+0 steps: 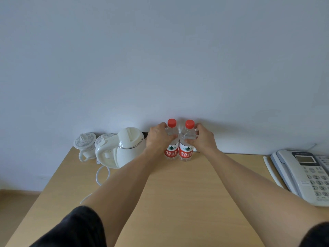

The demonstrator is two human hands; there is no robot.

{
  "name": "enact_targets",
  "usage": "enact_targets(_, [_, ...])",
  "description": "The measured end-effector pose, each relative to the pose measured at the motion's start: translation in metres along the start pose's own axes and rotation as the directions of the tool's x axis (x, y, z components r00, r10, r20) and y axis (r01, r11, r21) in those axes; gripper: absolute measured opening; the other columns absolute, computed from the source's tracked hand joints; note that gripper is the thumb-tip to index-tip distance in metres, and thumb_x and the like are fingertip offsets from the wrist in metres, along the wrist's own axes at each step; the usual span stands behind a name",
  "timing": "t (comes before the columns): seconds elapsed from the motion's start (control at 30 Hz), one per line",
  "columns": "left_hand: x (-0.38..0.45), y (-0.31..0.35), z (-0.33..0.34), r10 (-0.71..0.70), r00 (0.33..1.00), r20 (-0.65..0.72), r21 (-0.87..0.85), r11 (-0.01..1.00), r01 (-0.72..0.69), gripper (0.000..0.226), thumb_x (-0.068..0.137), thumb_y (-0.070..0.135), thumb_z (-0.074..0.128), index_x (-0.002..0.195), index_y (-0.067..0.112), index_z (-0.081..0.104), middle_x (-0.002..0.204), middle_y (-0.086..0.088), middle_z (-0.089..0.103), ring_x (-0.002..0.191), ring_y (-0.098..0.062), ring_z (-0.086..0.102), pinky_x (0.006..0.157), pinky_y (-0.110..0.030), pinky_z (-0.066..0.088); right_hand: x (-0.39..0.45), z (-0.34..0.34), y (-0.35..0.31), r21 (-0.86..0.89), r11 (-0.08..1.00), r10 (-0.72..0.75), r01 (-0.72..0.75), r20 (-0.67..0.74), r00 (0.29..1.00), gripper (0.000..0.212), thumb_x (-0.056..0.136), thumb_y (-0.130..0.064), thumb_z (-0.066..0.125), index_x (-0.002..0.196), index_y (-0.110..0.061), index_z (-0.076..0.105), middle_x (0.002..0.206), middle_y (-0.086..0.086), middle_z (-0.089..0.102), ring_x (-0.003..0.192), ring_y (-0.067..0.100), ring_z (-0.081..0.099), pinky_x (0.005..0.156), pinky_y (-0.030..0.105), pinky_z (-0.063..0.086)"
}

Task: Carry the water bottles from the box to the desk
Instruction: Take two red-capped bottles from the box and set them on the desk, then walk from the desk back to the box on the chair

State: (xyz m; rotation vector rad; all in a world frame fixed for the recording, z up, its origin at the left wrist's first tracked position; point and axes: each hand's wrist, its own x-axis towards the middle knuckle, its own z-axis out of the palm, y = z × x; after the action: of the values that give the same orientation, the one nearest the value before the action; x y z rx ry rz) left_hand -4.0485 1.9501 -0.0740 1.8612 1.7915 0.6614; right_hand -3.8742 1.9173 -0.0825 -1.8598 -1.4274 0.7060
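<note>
Dark sleeves (76,229) are seen at the bottom edge, at 7 and 5 o'clock, with bare forearms stretched across the wooden desk (178,202) toward 12 o'clock. Two water bottles, both red-capped with red labels, are stood upright on the desk at its far edge by the wall (160,59), touching side by side. The left bottle (171,152) is clasped at its shoulder by the left hand (158,138); the right bottle (186,153) is gripped likewise by the right hand (203,138), fingers wrapped round it. At 10 o'clock a white kettle (124,148) is set just beside the left hand, with two lidded cups (87,145) beyond it. At 3 o'clock a grey telephone (302,173) is placed.
</note>
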Motion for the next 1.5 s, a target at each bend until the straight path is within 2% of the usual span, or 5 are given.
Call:
enact_targets(0.27, [-0.004, 0.005, -0.018, 0.054, 0.998, -0.029, 0.064, 0.997, -0.052, 0.068, 0.087, 0.059, 0.067, 0.136, 0.014, 0.054, 0.111, -0.007, 0.066, 0.104, -0.026, 0.063, 0.074, -0.032, 0.046, -0.006, -0.012, -0.011, -0.123, 0.992, 0.03, -0.026, 0.03, 0.999, 0.053, 0.082, -0.003, 0.063, 0.13, -0.021, 0.053, 0.109, 0.005, 0.064, 0.101, 0.026, 0.062, 0.084, 0.037, 0.054])
enact_targets(0.57, [-0.012, 0.041, -0.04, 0.363, 0.917, -0.167, 0.301, 0.904, -0.303, 0.044, 0.1, 0.044, 0.051, 0.131, 0.013, 0.059, 0.128, -0.006, 0.06, 0.121, -0.028, 0.051, 0.097, -0.041, 0.04, -0.021, -0.035, -0.019, -0.162, 0.986, 0.005, -0.031, -0.158, 0.987, 0.042, 0.096, -0.025, 0.059, 0.137, -0.017, 0.052, 0.121, 0.009, 0.065, 0.116, 0.027, 0.058, 0.088, 0.036, 0.048])
enact_targets(0.9, [-0.03, 0.102, -0.004, 0.591, 0.804, 0.065, 0.328, 0.748, -0.576, 0.044, 0.103, 0.04, 0.045, 0.136, 0.013, 0.056, 0.136, -0.006, 0.058, 0.129, -0.028, 0.046, 0.105, -0.041, 0.038, -0.073, -0.09, 0.007, -0.375, 0.909, 0.074, -0.184, -0.287, 0.955, 0.05, 0.101, -0.042, 0.049, 0.146, -0.019, 0.045, 0.136, 0.009, 0.056, 0.127, 0.029, 0.049, 0.096, 0.041, 0.047])
enact_targets(1.17, [-0.068, 0.167, 0.032, 0.577, 0.75, 0.323, 0.376, 0.649, -0.661, 0.051, 0.104, 0.048, 0.037, 0.147, 0.021, 0.048, 0.146, -0.003, 0.051, 0.138, -0.026, 0.04, 0.115, -0.044, 0.028, -0.132, -0.156, 0.045, -0.546, 0.774, 0.16, -0.321, -0.321, 0.933, 0.058, 0.102, -0.05, 0.04, 0.153, -0.023, 0.036, 0.145, 0.009, 0.049, 0.137, 0.03, 0.04, 0.107, 0.044, 0.04])
enact_targets(1.5, [-0.19, 0.266, 0.108, 0.634, 0.6, 0.487, 0.288, 0.532, -0.796, 0.048, 0.103, 0.042, 0.036, 0.145, 0.023, 0.049, 0.144, -0.003, 0.052, 0.136, -0.027, 0.041, 0.113, -0.047, 0.026, -0.264, -0.264, 0.113, -0.468, 0.695, 0.337, -0.546, -0.459, 0.822, 0.058, 0.101, -0.053, 0.038, 0.154, -0.029, 0.035, 0.15, 0.008, 0.046, 0.138, 0.03, 0.042, 0.108, 0.045, 0.039])
